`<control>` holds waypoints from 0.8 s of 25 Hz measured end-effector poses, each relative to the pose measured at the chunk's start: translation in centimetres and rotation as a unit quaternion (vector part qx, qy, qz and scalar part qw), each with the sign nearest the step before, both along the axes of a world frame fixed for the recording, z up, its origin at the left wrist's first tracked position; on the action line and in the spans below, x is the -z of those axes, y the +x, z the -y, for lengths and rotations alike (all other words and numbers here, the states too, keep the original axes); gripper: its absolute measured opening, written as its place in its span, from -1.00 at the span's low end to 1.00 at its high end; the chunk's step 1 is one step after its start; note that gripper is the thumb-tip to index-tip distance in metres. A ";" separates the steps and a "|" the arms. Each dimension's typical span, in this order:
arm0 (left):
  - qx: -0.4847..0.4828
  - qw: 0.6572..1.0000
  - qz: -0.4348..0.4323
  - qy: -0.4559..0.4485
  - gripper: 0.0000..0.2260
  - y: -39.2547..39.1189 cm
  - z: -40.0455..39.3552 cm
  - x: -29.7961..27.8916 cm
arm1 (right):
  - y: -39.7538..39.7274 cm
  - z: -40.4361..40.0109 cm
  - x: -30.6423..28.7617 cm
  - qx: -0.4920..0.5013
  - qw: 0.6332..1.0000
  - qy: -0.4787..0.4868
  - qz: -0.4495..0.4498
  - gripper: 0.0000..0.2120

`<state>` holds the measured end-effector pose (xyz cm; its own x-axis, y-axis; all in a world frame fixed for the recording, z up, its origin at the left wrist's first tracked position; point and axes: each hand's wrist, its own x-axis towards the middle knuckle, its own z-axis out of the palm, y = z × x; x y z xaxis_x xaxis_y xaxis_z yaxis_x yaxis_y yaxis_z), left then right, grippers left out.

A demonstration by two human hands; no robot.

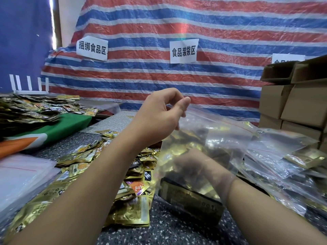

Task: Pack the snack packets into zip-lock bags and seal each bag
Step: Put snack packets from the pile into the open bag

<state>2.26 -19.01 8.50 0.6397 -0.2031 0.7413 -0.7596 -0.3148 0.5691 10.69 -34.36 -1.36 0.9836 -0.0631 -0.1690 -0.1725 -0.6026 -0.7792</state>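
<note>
Left hand (159,114) raised, thumb and fingers pinching the zip-lock bag (203,138) rim. Right hand (192,165) inside that bag (seen blurred through plastic), forearm below it.

tarp backdrop (212,23): red, blue and white horizontal stripes. paper signs (183,50) on it: white with black characters. wall at left (23,41): deep blue. loose snack packets (109,167): shiny gold, with black panels and orange patches. zip-lock bag (208,138): clear, thin red line along the seal, gold showing through. tabletop (177,230): dark grey, speckled white. cloth at left (58,128): green, with orange and white. cartons (297,106): plain brown. rack at far left (29,85): white.
</note>
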 end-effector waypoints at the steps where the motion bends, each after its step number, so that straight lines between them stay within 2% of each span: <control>1: 0.000 1.000 0.000 -0.001 -0.80 0.0 0.0 0.0 | 0.5 0.2 0.3 0.011 0.998 -0.049 0.039 -0.81; 2: -0.001 1.000 0.001 0.000 -0.80 0.0 0.0 0.0 | 1.0 0.3 0.6 0.015 0.993 -0.089 0.080 -0.81; 4: -0.002 1.000 0.001 0.002 -0.80 -0.1 0.0 0.0 | 1.8 0.3 0.7 -0.001 0.965 -0.220 0.142 -0.57; 6: -0.006 1.000 0.001 0.005 -0.80 0.0 0.0 0.0 | 2.9 0.0 0.4 -0.085 0.913 -0.348 0.197 -0.32; 7: -0.007 1.000 0.003 0.005 -0.80 0.0 0.0 0.0 | 3.3 -0.4 0.2 -0.144 0.887 -0.383 0.215 -0.29; 9: -0.010 1.000 0.005 0.007 -0.80 0.1 0.0 0.0 | 4.1 -1.0 0.2 -0.237 0.860 -0.405 0.202 -0.36; 12: -0.008 1.000 0.002 0.008 -0.80 0.1 0.0 0.0 | 4.8 -1.1 0.9 -0.263 0.852 -0.428 0.147 -0.33; 16: -0.004 1.000 0.001 0.003 -0.79 0.2 0.2 0.1 | 5.1 -0.9 0.6 -0.277 0.805 -0.485 0.200 -0.77; 17: -0.003 1.000 0.001 0.004 -0.79 0.2 0.2 0.1 | 4.9 -0.9 0.3 -0.277 0.797 -0.494 0.211 -0.83; 20: -0.007 1.000 0.009 0.007 -0.80 0.1 0.2 0.0 | 4.2 -0.5 0.0 -0.246 0.779 -0.516 0.258 -0.81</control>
<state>2.37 -19.18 8.45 0.6285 -0.2048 0.7504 -0.7657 -0.3329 0.5504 14.85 -33.83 -1.37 0.8512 0.5035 0.1483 0.4537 -0.8478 0.2747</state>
